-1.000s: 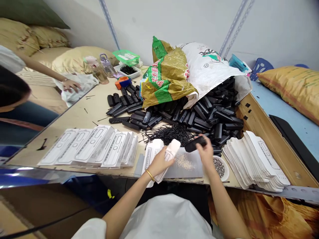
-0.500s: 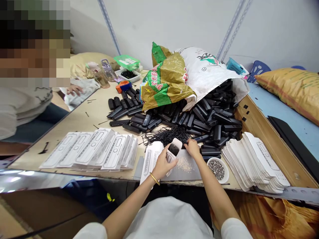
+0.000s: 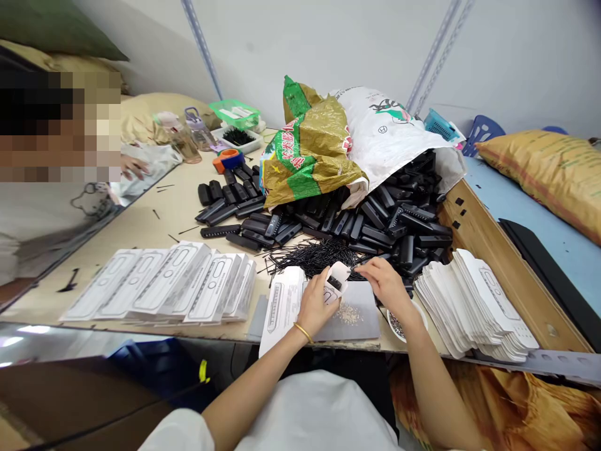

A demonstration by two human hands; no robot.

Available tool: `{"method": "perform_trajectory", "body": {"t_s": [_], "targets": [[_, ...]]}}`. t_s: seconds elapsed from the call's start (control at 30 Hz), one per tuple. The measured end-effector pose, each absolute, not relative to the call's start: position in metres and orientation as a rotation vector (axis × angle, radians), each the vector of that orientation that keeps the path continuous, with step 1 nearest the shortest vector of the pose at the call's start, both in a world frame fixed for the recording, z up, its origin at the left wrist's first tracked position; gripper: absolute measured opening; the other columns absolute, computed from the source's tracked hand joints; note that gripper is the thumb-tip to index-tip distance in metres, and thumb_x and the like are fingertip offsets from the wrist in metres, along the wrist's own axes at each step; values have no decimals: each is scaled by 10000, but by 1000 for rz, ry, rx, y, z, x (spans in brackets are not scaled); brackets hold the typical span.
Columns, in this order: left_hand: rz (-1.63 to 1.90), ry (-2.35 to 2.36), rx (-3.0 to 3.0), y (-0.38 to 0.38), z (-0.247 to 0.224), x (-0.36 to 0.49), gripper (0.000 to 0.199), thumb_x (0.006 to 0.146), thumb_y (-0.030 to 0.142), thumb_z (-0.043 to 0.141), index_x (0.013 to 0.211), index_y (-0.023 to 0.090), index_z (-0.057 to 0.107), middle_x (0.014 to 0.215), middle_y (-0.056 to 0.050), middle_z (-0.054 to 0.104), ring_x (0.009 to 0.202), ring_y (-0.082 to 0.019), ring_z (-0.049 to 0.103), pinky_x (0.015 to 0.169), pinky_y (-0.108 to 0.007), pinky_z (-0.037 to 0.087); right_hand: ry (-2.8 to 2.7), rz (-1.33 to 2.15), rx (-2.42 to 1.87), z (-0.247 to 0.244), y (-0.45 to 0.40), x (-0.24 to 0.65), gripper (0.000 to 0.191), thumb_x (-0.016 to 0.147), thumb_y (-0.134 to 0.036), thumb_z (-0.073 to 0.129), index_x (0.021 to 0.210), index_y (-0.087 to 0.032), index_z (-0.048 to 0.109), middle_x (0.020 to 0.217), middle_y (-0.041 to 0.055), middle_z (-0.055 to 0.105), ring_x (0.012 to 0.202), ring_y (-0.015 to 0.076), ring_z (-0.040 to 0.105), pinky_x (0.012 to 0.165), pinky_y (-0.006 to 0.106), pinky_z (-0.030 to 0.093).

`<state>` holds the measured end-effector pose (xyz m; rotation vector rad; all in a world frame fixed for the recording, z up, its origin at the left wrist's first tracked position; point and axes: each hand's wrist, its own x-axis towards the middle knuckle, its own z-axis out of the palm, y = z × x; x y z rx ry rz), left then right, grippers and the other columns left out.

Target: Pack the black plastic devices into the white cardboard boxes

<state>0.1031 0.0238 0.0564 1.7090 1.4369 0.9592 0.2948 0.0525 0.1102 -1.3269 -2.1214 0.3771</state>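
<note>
My left hand [image 3: 318, 308] is wrapped around a small white printed box [image 3: 332, 292], holding it tilted with its top flap up. A black plastic piece [image 3: 335, 282] shows inside the opening. Just right of the flap, my right hand [image 3: 385, 283] is closed in a pinch on what looks like a thin black stick, its tip close to the box. Behind both hands lies a heap of thin black sticks [image 3: 310, 255]. Below them, small pale bits [image 3: 349, 314] are scattered on a grey mat [image 3: 369, 329]. Flat white printed cartons [image 3: 283, 307] lie left of my left hand.
Black plastic cases [image 3: 375, 232] spill from a white sack [image 3: 392, 147] beside a gold-green bag [image 3: 312, 150]. Filled-out boxes [image 3: 171, 282] lie left; flat cartons [image 3: 474, 307] are stacked right. My right forearm partly covers a bowl of metal parts [image 3: 397, 326]. Another person sits at left.
My right hand has moved from the stick heap up and right, beside the box opening, and now partly covers the bowl. My left hand has shifted slightly right with the box.
</note>
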Motion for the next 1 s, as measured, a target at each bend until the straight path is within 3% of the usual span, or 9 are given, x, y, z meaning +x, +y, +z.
{"method": "perform_trajectory", "body": {"t_s": [0.17, 0.33, 0.53, 0.8, 0.9, 1.0], "targets": [[1005, 1316, 1711, 21, 52, 110, 701, 718, 189, 594, 1378, 191, 359, 1272, -105, 520, 1221, -254, 463, 1060, -442, 342, -2520, 154, -1301, 137, 31, 278, 320, 917, -112, 412, 879, -233, 706, 789, 62, 608, 791, 199, 478, 697, 331, 360], [1059, 1241, 1678, 19, 43, 110, 701, 732, 191, 573, 1385, 167, 321, 1368, -128, 462, 1300, -243, 408, 1108, -443, 284, -2348, 288, -1308, 122, 26, 255, 252, 940, -204, 425, 928, -208, 676, 883, 64, 671, 821, 204, 508, 756, 344, 377], [1125, 1204, 1688, 16, 26, 101, 687, 784, 243, 550, 1404, 156, 267, 1443, -158, 385, 1352, -255, 352, 1119, -452, 275, -2243, 173, -1445, 113, 19, 231, 261, 904, -170, 441, 783, -182, 671, 751, 61, 684, 723, 196, 517, 705, 332, 340], [1171, 1151, 1678, 14, 17, 97, 700, 789, 246, 566, 1410, 177, 250, 1423, -164, 393, 1344, -259, 363, 1114, -450, 287, -2319, 206, -1573, 110, 15, 215, 245, 847, -82, 473, 676, -163, 629, 692, 62, 673, 694, 187, 561, 706, 335, 329], [1173, 1156, 1657, 13, 19, 97, 704, 789, 243, 565, 1408, 177, 238, 1419, -165, 383, 1356, -262, 339, 1114, -456, 279, -2260, 297, -1451, 101, 13, 221, 222, 861, -102, 465, 747, -176, 641, 728, 55, 673, 721, 193, 566, 726, 346, 362], [1205, 1198, 1623, 10, 21, 97, 649, 790, 249, 577, 1362, 187, 276, 1376, -156, 417, 1315, -255, 392, 1081, -445, 322, -1966, 420, -1297, 89, 13, 233, 114, 860, -213, 535, 933, -204, 623, 918, 62, 652, 855, 198, 565, 750, 336, 420]]}}
